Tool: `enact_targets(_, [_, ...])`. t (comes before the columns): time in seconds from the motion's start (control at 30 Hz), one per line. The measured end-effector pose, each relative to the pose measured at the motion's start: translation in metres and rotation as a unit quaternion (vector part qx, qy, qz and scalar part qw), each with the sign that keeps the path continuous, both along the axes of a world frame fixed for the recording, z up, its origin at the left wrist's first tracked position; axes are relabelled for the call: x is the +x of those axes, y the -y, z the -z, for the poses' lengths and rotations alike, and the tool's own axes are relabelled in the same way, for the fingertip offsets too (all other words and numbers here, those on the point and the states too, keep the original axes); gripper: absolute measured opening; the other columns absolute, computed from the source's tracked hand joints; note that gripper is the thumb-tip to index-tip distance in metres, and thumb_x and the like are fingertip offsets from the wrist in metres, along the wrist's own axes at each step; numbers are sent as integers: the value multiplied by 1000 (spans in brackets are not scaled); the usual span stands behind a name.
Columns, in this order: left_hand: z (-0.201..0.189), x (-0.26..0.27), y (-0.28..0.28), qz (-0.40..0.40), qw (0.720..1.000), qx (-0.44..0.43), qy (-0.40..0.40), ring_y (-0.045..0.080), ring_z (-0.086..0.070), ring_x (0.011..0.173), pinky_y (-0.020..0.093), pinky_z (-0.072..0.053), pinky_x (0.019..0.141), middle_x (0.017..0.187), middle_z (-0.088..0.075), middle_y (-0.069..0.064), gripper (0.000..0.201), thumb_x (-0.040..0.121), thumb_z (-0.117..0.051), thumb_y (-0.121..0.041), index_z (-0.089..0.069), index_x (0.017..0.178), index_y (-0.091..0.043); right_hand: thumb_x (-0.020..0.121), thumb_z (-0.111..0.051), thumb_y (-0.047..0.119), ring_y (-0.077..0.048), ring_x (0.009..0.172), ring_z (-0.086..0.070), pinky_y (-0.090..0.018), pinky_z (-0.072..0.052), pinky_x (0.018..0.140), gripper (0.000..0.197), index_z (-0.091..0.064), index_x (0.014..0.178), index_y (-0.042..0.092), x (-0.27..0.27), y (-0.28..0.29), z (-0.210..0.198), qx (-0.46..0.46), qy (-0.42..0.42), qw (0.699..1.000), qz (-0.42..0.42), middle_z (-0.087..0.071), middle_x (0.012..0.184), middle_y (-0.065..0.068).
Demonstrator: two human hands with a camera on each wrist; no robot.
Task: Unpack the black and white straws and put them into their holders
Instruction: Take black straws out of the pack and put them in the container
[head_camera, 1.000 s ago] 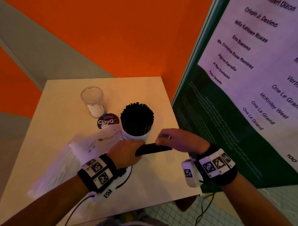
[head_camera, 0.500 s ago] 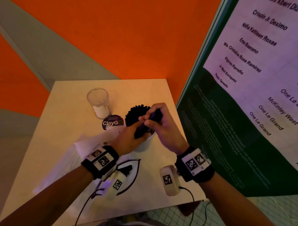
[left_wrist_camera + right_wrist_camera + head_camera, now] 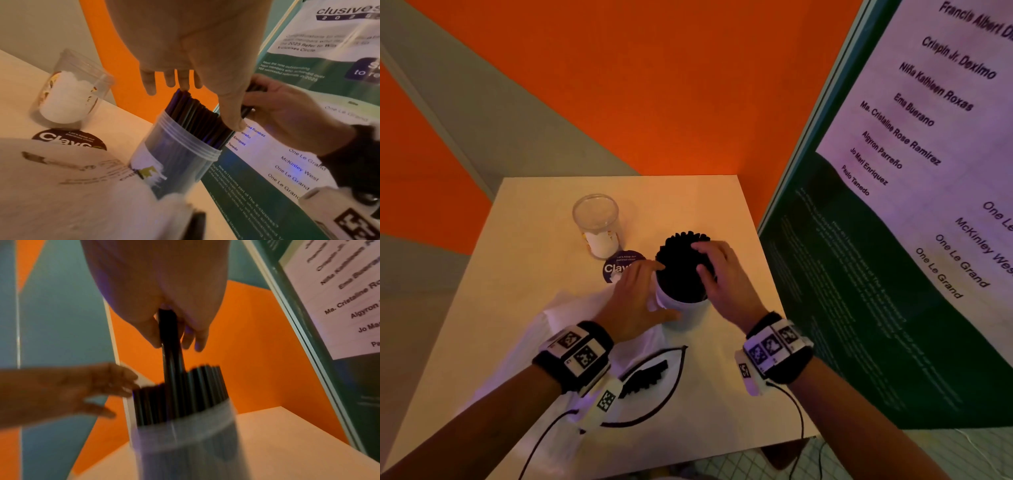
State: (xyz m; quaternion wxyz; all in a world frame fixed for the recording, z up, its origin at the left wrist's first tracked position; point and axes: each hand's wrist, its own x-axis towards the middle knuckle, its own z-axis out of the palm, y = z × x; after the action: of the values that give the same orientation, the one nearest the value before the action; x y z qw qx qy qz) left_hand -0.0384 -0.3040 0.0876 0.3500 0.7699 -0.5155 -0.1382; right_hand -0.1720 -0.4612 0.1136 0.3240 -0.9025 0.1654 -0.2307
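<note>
A clear plastic holder (image 3: 681,303) (image 3: 174,164) (image 3: 185,443) stands mid-table, packed with black straws (image 3: 681,263) (image 3: 193,116). My right hand (image 3: 717,270) (image 3: 174,340) pinches a small bunch of black straws (image 3: 169,344) from above; the bunch stands in the holder, taller than the others. My left hand (image 3: 643,291) (image 3: 185,81) lies with straight fingers against the holder's left side, its thumb and fingertips touching the straws. A second clear holder (image 3: 596,222) (image 3: 68,94) stands behind on the left, with only something white at its bottom. The white straw pack (image 3: 582,322) (image 3: 61,186) lies under my left wrist.
A round dark "ClayGo" sticker (image 3: 616,269) lies between the two holders. A green and white poster board (image 3: 893,274) stands close along the table's right edge. Orange and grey walls close the back. Wrist-camera cables (image 3: 654,407) loop over the near table edge.
A second ago both hands held the black bunch level in front of the holder. It has since been tipped upright into the holder; my left hand let go and lies against the holder.
</note>
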Motion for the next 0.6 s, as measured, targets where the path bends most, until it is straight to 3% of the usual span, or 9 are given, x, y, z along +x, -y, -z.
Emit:
enact_targets(0.07, [5,1,-8,9,999,4,36,23,-41,116,40,-39,97,127,-44,8,93,63,-75,-63,-44,130,-6,101,-40,27,-27,145,-18,-46,-20,118,48,-35,145,10,-3,-3,21,-110,-113,987,9,-27,154,-12])
enact_targets(0.13, [7,1,-14,1,999,-1,38,21,-41,112,39,-41,94,124,-45,7,93,62,-77,-62,-43,129,-8,100,-19,48,-29,146,16,-53,-1,119,62,-8,153,18,-7,-6,33,-172,-239,956,-1,8,160,-8])
enact_targets(0.2, [6,-2,-20,1,999,-4,44,14,-39,104,34,-42,88,118,-45,2,90,60,-73,-68,-42,125,-13,93,-6,58,-30,143,24,-56,5,117,67,3,151,25,-7,-10,32,-178,-253,951,-3,19,157,-6])
enact_targets(0.27, [8,-7,-28,30,996,37,79,6,-37,97,27,-42,84,114,-45,-8,89,58,-64,-81,-41,122,-23,96,-22,54,-32,147,10,-51,2,119,64,-15,152,23,-10,-18,19,-129,-171,977,-6,2,160,-10])
enact_targets(0.3, [11,-10,-34,51,991,85,90,5,-40,97,26,-43,85,116,-47,-10,92,56,-60,-86,-39,124,-28,98,-37,45,-32,147,-10,-49,-11,120,56,-36,146,17,-13,-25,11,-115,-101,988,-18,-20,157,-12])
enact_targets(0.37, [21,-14,-47,87,973,202,73,11,-50,105,25,-45,90,129,-48,-6,102,59,-62,-82,-24,138,-29,91,-53,17,-25,116,-53,-41,-44,98,22,-64,109,12,-18,-41,4,-107,-13,992,-72,-59,120,-8])
enact_targets(0.43, [30,-14,-56,109,949,292,48,17,-57,103,19,-45,82,136,-49,4,94,75,-67,-57,-10,145,-32,83,-47,5,-18,85,-56,-35,-49,74,18,-63,87,11,-20,-62,3,-42,-123,976,-176,-63,93,-4])
enact_targets(0.53, [28,-7,-57,99,946,308,5,22,-50,122,32,-43,100,144,-44,6,70,91,-58,-30,-18,148,-21,91,-46,3,-14,81,-56,-29,-43,72,22,-67,89,7,-12,-88,14,30,-394,863,-315,-65,94,-8])
enact_targets(0.6, [21,-2,-57,95,958,269,-23,23,-48,124,38,-39,105,139,-49,6,58,92,-59,-27,-32,142,-18,95,-45,2,-4,87,-60,-23,-42,76,25,-69,90,6,1,-105,32,44,-457,820,-341,-65,95,-11])
